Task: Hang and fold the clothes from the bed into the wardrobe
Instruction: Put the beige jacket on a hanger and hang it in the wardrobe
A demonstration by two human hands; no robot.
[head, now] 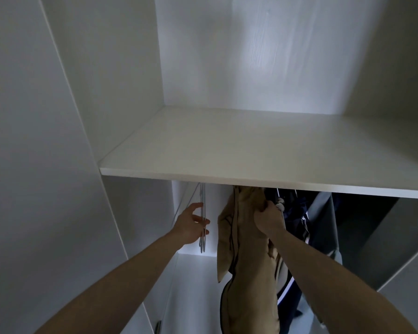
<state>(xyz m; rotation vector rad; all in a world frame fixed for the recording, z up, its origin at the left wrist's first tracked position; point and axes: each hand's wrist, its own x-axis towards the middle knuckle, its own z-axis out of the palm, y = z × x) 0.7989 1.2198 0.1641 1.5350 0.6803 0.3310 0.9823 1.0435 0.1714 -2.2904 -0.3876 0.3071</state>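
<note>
- I see into a white wardrobe (121,97); its shelf (251,150) runs across the view, front edge toward me, and everything I handle hangs below that edge.
- Tan garment (241,242) hangs under the shelf's front edge, about mid-width. Long axis vertical, top end tucked out of sight beneath the shelf, lower end drooping toward the bottom of the view. Dark piping runs down its length.
- My right hand (269,219) grips the tan garment near its top, fingers curled into the cloth, knuckles toward me.
- My left hand (191,225) reaches toward the left end of the shelf; fingers spread and mostly straight, lying against the empty wire hangers (203,218). I see no closed grip on them.
- Those hangers hang vertically, edge-on to me, between the wardrobe's left wall and the tan garment.
- Just right of the tan garment: a dark navy garment (297,220) with white stripes and a white cord, touching or nearly touching my right hand.
- Farther right, a grey garment (323,227), crowding that side.
- The rail itself is hidden by the shelf.
</note>
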